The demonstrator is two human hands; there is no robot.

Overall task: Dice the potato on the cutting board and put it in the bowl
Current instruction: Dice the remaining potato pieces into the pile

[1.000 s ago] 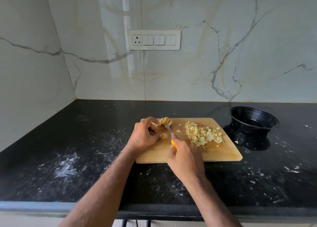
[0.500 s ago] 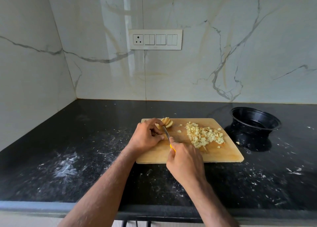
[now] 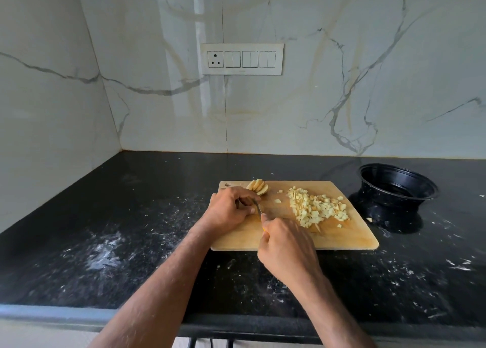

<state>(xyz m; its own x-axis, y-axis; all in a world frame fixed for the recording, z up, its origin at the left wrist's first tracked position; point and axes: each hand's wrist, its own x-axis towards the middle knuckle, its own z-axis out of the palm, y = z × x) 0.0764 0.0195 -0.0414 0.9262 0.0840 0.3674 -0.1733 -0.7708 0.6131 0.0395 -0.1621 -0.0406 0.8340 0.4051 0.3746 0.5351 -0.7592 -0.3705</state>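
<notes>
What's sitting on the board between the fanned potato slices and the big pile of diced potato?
In the head view, mostly bare cutting board lies between the potato slices and the diced pile, with only two stray cubes.

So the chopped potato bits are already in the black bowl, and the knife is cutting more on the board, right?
Not quite. The head view shows the potato bits piled on the cutting board; the black bowl beside it holds none. The knife, in the right hand, is cutting more.
</notes>
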